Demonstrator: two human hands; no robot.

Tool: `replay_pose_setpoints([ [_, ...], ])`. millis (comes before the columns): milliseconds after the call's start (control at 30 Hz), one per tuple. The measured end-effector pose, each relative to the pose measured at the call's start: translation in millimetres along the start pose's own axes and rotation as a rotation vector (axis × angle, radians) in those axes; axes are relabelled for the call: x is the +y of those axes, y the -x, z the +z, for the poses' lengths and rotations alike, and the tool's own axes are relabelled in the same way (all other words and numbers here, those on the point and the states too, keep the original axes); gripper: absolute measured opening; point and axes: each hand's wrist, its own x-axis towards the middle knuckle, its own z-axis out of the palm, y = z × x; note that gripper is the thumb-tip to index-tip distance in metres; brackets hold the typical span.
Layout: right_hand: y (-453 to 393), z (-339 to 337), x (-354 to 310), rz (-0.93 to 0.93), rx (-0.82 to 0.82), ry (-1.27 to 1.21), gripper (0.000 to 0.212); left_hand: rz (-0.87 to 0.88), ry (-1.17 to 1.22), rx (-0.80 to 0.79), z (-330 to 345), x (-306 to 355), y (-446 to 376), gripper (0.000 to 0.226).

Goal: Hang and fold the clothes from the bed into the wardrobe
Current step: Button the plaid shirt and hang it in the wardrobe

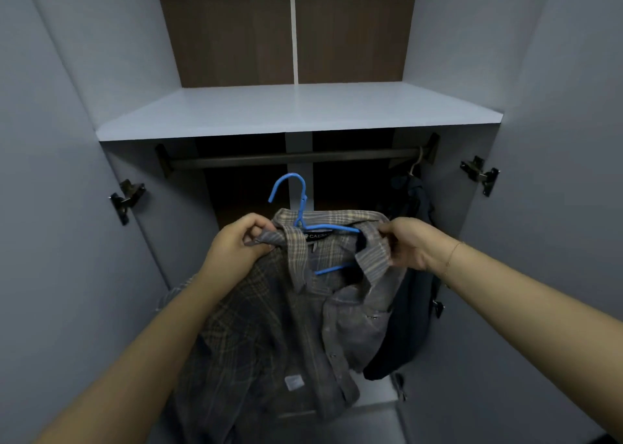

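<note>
A grey-brown plaid shirt (296, 325) hangs open in front of the wardrobe, draped on a blue hanger (296, 204) whose hook sticks up above the collar. My left hand (236, 244) pinches the left side of the collar. My right hand (408, 244) grips the right collar and shoulder. The hanger hook is below and in front of the dark rail (296, 158), not on it. The hanger's shoulders are mostly hidden inside the shirt.
A pale shelf (296, 109) runs above the rail. A dark garment (414, 275) hangs from a light hook at the rail's right end, just behind the shirt. Both wardrobe doors stand open, with hinges at left (126, 199) and right (480, 173).
</note>
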Motion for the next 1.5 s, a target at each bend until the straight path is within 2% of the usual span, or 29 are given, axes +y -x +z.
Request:
replay_pose_setpoints([
  [100, -11.2, -7.3, 12.3, -0.173, 0.137, 0.372, 0.015, -0.026, 0.050, 0.051, 4.9, -2.9, -6.1, 0.036],
  [167, -20.5, -17.3, 19.3, -0.403, 0.340, 0.618, 0.018, -0.031, 0.043, 0.104, 7.1, -4.2, -10.1, 0.036],
  [200, -21.9, -20.8, 21.6, -0.514, 0.403, 0.634, 0.021, -0.028, 0.037, 0.121, 7.0, -4.5, -12.0, 0.037],
  [267, -21.0, -21.8, 24.8, -0.622, 0.334, 0.427, 0.027, -0.015, 0.031, 0.111, 5.6, -5.1, -15.4, 0.039],
  [333, -17.8, -14.9, 19.9, -0.566, 0.169, 0.146, 0.027, -0.007, 0.016, 0.061, 4.4, -6.7, -18.2, 0.038],
  [467, -7.6, -5.2, -3.5, -0.194, -0.236, -0.526, 0.030, 0.006, -0.102, -0.029, 1.4, -12.7, -20.7, 0.031],
  [533, -10.6, -12.4, -3.0, -0.034, -0.284, -0.669, 0.032, 0.013, -0.039, -0.054, -4.5, -15.3, -21.2, 0.038],
  [567, -12.6, -14.5, 0.4, 0.023, -0.260, -0.626, 0.031, 0.017, 0.020, -0.064, -8.0, -15.6, -20.5, 0.044],
  [633, -15.2, -16.7, 7.2, -0.008, -0.105, -0.252, 0.021, 0.027, 0.100, -0.089, -12.2, -16.0, -17.1, 0.048],
  [667, -16.4, -19.8, 8.4, -0.106, 0.028, 0.074, 0.015, 0.035, 0.114, -0.096, -12.5, -16.8, -14.8, 0.046],
  [733, -15.6, -28.8, 8.1, -0.387, 0.299, 0.897, 0.028, 0.056, 0.116, -0.102, -10.3, -20.2, -10.2, 0.042],
  [767, -13.5, -31.6, 6.3, -0.554, 0.376, 1.211, 0.035, 0.064, 0.116, -0.108, -8.5, -21.7, -8.6, 0.041],
  [800, -9.5, -31.6, 4.0, -0.699, 0.370, 1.333, 0.039, 0.068, 0.118, -0.118, -6.7, -22.6, -7.6, 0.040],
  [833, -5.5, -30.7, 3.2, -0.780, 0.262, 1.308, 0.039, 0.072, 0.121, -0.131, -4.8, -22.1, -7.6, 0.040],
  [900, 4.8, -20.8, 6.1, -0.730, -0.156, 1.006, 0.029, 0.085, 0.117, -0.149, -1.9, -19.2, -9.6, 0.040],
  [933, 8.0, -13.7, 10.4, -0.695, -0.293, 0.909, 0.021, 0.090, 0.121, -0.153, -1.3, -17.2, -11.4, 0.040],
  [967, 8.3, -9.2, 14.7, -0.727, -0.328, 0.906, 0.012, 0.089, 0.132, -0.155, -0.7, -15.0, -13.9, 0.041],
  [1067, 3.8, -4.1, 23.8, -0.923, -0.233, 0.935, 0.022, 0.055, 0.136, -0.150, 0.5, -10.7, -21.0, 0.040],
  [1167, -3.3, -7.9, 28.7, -0.974, -0.165, 0.908, 0.024, -0.007, 0.040, -0.144, 3.0, -8.3, -23.1, 0.036],
  [1233, -8.3, -12.5, 31.2, -1.007, -0.080, 0.941, 0.023, -0.058, -0.022, 0.003, 3.7, -9.6, -19.3, 0.034],
  [1300, -11.4, -16.1, 32.2, -1.035, -0.004, 0.963, 0.022, -0.112, 0.063, 0.156, 8.1, -11.1, -10.9, 0.021],
  [1333, -11.5, -16.4, 32.2, -1.036, 0.023, 0.969, 0.021, -0.168, 0.151, 0.150, 13.5, -8.1, -5.8, 0.008],
  [1367, -11.9, -15.6, 32.7, -1.038, 0.041, 0.974, 0.020, -0.237, 0.231, 0.104, 22.0, -4.7, -2.4, 0.012],
  [1433, -12.3, -11.6, 32.7, -1.052, 0.058, 1.002, 0.019, -0.340, 0.275, 0.009, 42.8, -2.3, -1.0, 0.043],
  [1467, -12.4, -9.6, 32.6, -1.061, 0.058, 1.019, 0.018, -0.354, 0.233, 0.020, 52.3, -2.1, -3.5, 0.046],
  [1500, -12.6, -8.0, 32.6, -1.071, 0.057, 1.029, 0.017, -0.340, 0.190, 0.065, 59.7, -1.2, -7.1, 0.040],
])
